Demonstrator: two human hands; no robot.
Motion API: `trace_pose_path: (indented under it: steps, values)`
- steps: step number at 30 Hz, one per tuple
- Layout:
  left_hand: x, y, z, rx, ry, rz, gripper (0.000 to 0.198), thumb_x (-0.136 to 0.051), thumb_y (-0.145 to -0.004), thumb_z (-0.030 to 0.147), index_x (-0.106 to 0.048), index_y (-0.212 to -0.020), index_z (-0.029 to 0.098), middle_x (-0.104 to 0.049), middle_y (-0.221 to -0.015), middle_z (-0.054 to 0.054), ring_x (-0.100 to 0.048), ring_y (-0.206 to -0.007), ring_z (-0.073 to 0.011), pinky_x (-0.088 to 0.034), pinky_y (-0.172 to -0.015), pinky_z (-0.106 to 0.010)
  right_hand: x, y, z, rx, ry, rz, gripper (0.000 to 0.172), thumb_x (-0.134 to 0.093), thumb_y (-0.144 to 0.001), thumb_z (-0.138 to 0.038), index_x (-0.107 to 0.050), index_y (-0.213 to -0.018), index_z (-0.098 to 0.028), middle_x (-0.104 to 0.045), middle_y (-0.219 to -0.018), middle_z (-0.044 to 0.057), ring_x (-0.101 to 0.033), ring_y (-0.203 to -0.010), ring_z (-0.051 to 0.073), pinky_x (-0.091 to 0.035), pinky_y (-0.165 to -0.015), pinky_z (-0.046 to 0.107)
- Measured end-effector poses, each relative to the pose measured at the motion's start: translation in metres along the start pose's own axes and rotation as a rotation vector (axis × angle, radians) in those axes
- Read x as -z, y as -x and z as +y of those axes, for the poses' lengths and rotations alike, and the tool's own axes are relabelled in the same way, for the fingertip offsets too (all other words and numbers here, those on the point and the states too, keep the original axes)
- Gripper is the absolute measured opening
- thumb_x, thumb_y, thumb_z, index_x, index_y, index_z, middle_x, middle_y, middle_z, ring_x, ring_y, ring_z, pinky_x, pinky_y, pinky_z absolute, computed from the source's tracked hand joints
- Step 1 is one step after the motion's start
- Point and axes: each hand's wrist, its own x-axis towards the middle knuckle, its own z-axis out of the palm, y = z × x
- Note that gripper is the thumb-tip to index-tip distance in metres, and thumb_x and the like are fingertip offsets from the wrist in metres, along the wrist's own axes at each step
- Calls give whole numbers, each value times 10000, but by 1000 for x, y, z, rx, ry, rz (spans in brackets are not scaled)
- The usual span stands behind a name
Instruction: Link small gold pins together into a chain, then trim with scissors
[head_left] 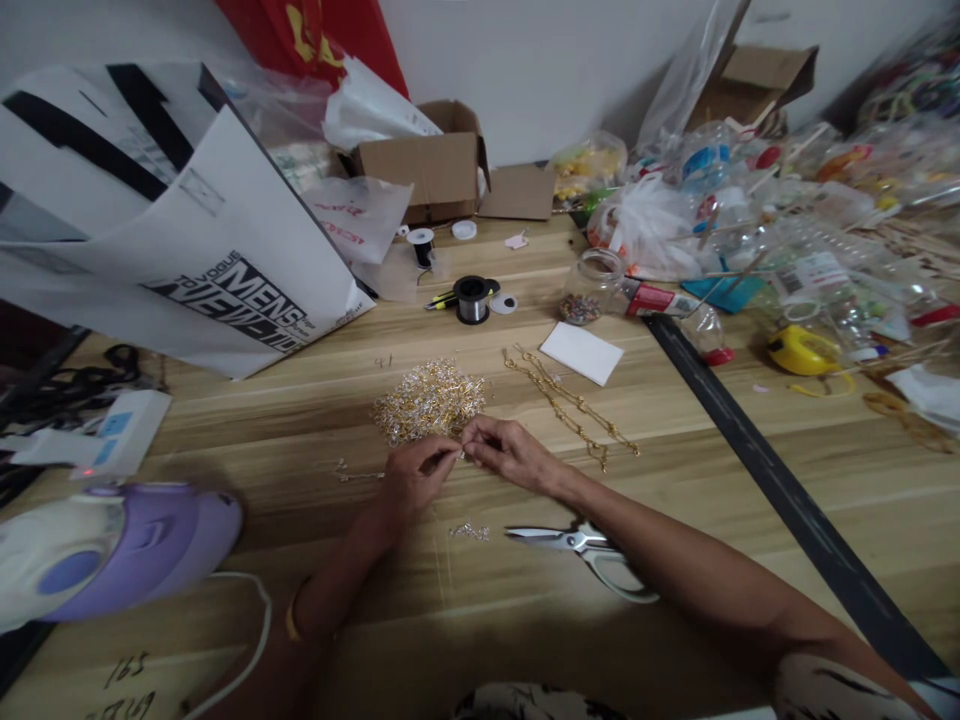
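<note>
My left hand (417, 474) and my right hand (506, 450) meet at the front of a heap of small gold and silver beads (429, 400). Both hands are closed, thumbs and fingertips pinched close together. Whatever sits between the fingertips is too small to make out. A thin silver chain (361, 475) lies on the table and runs up to the side of my left hand. Below the hands is a small cluster of silver pieces (470, 531). Scissors (581, 541) with pale handles lie by my right forearm. Two gold chains (574, 405) stretch beyond my right hand.
A spool of wire (472, 300), a white card (582, 352) and a jar of beads (589, 290) stand farther back. A large paper bag (225, 250) and a purple-and-white appliance (150, 545) are at left. Plastic bottles and bags (810, 250) crowd the right.
</note>
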Motion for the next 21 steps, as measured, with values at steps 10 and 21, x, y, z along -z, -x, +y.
trace_pose_path:
  steps: [10, 21]
  values:
    - [-2, 0, -3, -30, -17, 22, 93, -577, -817, 182, -638, -748, 167, -681, -674, -6, -624, -595, -104, -482, -583, -189, -1, 0, 0, -13, 111, 32, 79, -483, -876, -219, -528, -855, -157, -508, -671, -23, -432, -584, 94, -327, -536, 196]
    - [-2, 2, -5, -56, -31, 20, 69, -574, -822, 166, -615, -767, 161, -667, -685, -10, -627, -618, -107, -485, -607, -192, 2, 4, -9, 319, 453, 298, 188, -470, -893, -153, -567, -1054, -165, -579, -1060, 110, -570, -950, 190, -470, -805, 311]
